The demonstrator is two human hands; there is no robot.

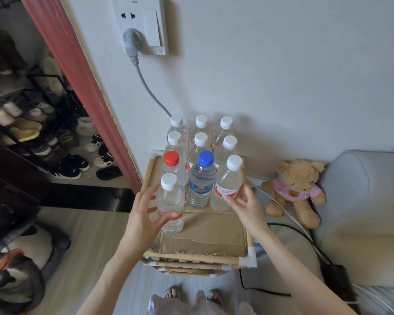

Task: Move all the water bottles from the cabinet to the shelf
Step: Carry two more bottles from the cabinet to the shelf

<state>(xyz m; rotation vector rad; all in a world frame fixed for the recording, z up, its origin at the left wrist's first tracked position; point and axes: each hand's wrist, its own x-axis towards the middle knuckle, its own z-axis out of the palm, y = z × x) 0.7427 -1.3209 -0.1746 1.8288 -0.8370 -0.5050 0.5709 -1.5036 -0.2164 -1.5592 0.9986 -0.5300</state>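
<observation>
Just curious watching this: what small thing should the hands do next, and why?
Probably set the front-left bottle down and let go: the left hand grips it low over the shelf's cardboard top, at the open front-left spot. The right hand only touches the neighbouring bottle.

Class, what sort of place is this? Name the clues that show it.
Probably a home living area by an entryway: a shoe rack full of shoes, a teddy bear against a sofa, a wall socket.

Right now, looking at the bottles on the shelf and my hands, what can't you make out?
- Head view: the back-row bottles, lower halves hidden by nearer bottles.
- The red-capped bottle, label covered by the front bottle.
- The left hand: fingers behind that bottle.
- The shelf, lower tiers hidden under its top.
- The cabinet: not identifiable.
</observation>
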